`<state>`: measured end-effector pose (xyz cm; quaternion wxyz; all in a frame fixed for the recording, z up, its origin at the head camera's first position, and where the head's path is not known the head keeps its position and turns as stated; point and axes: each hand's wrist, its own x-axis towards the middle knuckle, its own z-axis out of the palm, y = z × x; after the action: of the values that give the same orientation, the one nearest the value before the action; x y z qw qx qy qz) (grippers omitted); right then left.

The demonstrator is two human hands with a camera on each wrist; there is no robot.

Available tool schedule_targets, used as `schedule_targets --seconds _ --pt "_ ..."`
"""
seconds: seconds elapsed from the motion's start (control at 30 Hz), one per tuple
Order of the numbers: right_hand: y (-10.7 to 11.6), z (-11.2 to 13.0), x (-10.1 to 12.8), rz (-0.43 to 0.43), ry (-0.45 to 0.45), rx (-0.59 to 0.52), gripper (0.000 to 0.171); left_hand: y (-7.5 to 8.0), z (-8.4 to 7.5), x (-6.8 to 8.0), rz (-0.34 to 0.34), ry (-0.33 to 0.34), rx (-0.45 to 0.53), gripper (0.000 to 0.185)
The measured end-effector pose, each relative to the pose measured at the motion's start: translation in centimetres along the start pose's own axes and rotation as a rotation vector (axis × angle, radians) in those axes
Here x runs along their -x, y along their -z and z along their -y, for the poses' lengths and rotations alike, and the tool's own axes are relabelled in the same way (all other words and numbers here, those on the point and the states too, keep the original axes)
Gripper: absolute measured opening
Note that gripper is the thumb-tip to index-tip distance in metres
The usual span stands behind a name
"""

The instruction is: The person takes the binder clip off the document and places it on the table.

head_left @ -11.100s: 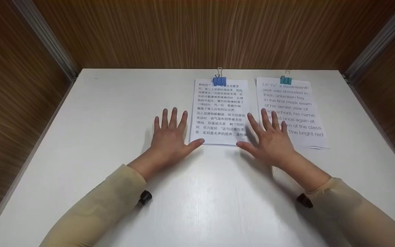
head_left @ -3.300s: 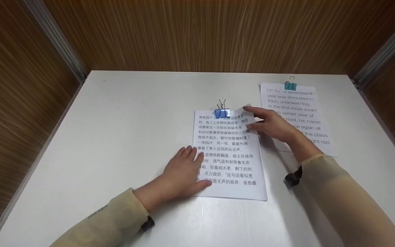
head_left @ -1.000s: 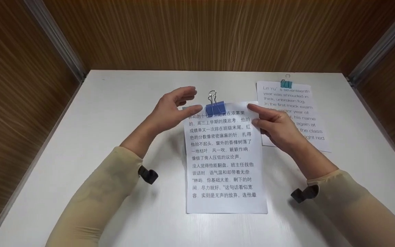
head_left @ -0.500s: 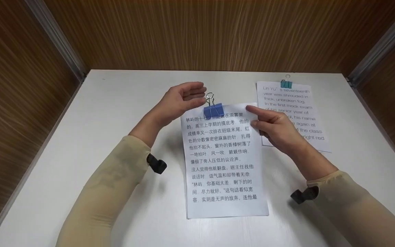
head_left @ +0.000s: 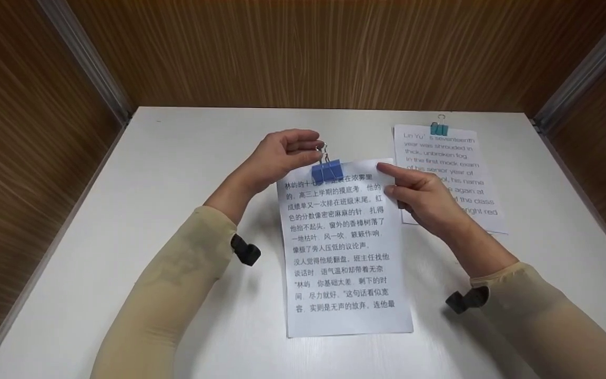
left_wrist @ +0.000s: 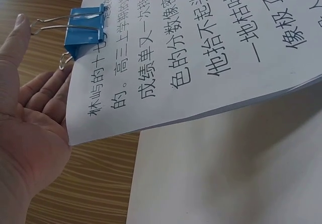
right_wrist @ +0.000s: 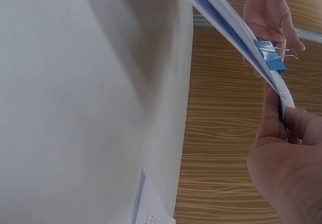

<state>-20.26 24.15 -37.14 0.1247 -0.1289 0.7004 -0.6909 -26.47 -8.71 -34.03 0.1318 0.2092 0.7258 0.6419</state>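
Observation:
A stack of printed paper [head_left: 340, 252] with Chinese text is lifted off the table at its top end. A blue binder clip [head_left: 327, 171] bites its top edge, wire handles standing up. My right hand [head_left: 423, 195] pinches the stack's top right corner between thumb and fingers, as the right wrist view also shows. My left hand [head_left: 284, 158] is around the clip's handles. In the left wrist view its thumb [left_wrist: 15, 43] lies close to the front handle's end, and the fingers [left_wrist: 48, 93] are partly hidden behind the paper, near the rear handle.
A second stack of paper [head_left: 447, 158] with English text lies at the back right of the white table [head_left: 203, 131], held by a teal binder clip [head_left: 439, 129]. Wood-grain panels [head_left: 303, 52] stand behind and at both sides.
The first stack has come from the back of the table toward me and been raised. My left hand has left the paper's lower left edge and moved up and right to the clip's handles.

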Motion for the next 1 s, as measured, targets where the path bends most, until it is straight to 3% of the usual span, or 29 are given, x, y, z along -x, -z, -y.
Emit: schedule_targets --seconds 0.57,1.0 --pt "-0.04 -0.17 -0.02 0.016 -0.001 -0.035 0.052 -0.50 -0.04 -0.44 -0.031 0.003 0.037 0.059" --pt "-0.08 -0.42 -0.12 -0.002 -0.021 -0.014 0.052 -0.94 0.02 -0.46 -0.090 -0.010 -0.005 0.055"
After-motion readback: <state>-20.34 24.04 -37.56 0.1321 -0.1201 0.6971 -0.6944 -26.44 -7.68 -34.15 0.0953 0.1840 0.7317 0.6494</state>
